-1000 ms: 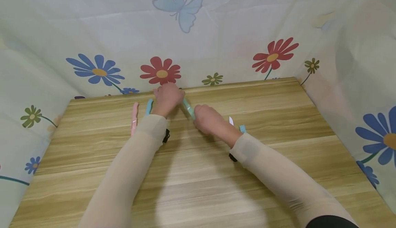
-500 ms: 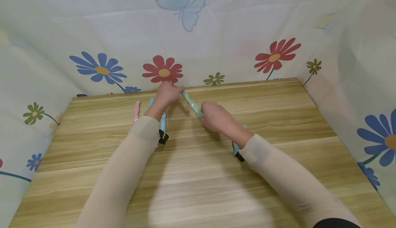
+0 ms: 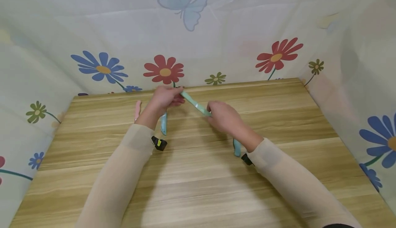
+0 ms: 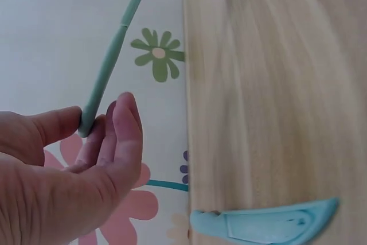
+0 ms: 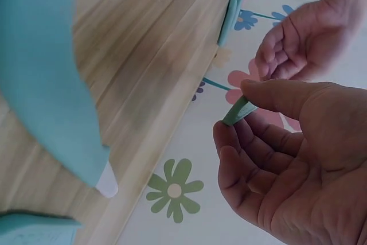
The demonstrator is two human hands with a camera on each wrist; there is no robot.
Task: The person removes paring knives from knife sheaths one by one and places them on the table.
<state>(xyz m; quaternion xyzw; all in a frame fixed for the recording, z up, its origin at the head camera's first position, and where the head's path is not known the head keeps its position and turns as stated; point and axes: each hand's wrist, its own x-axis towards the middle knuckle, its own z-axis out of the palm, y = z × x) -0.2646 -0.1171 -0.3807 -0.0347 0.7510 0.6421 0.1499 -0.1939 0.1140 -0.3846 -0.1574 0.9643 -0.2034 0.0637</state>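
Observation:
In the head view, a slim green sheathed knife (image 3: 195, 103) is held slanting between both hands above the back of the table. My left hand (image 3: 165, 97) pinches its far-left end between thumb and fingers, the other fingers loosely bent. The other end is pinched by my right hand (image 3: 225, 117). A seam crosses the green knife (image 4: 124, 25) in the left wrist view; no bare blade shows on it. Below my left hand lies a blue sheathed knife (image 3: 163, 124). Near my right wrist lies a blue knife handle (image 3: 237, 148), with a white blade tip (image 5: 107, 181) in the right wrist view.
A pink knife (image 3: 137, 109) lies left of the blue one, partly behind the left arm. Another blue piece (image 5: 37, 230) shows at the right wrist view's lower left corner. The wooden table (image 3: 191, 180) ends at a flower-printed curtain (image 3: 235, 32).
Both hands have shifted slightly, the right one rightward with the green knife's end. More of the knife shows between them. The left hand has turned, so its loose fingers are visible.

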